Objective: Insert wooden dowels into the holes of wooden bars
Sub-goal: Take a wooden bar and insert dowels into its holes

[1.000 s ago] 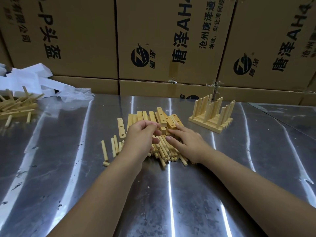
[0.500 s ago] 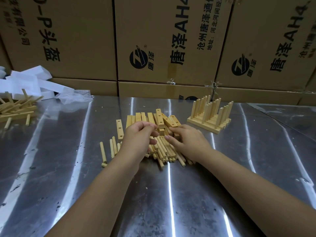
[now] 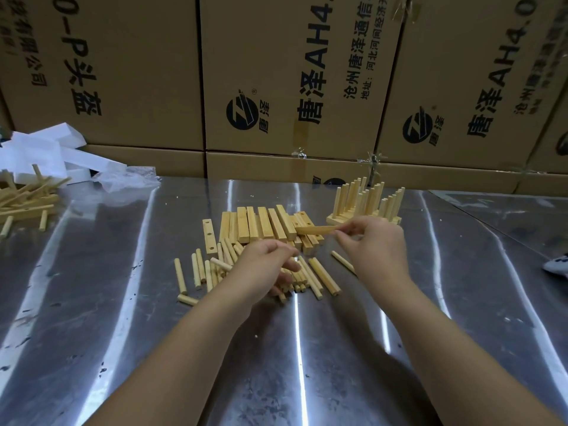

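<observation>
head view: on the steel table (image 3: 123, 302), bar pile (image 3: 264, 222) with loose dowels (image 3: 324, 276) in front. right hand (image 3: 373, 250) just lifted one bar (image 3: 316, 230) off the pile, pinching its end. left hand (image 3: 264, 272) curled over the dowels, can't tell if it's got one. insertion's next, probably.

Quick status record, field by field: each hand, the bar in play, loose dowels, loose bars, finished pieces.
Right hand: pinches one bar, held above the pile
Left hand: fingers curled over loose dowels; a grip cannot be told
Loose bars: side by side behind the dowels
Finished bars: far right, dowels upright
Table: metal
</observation>
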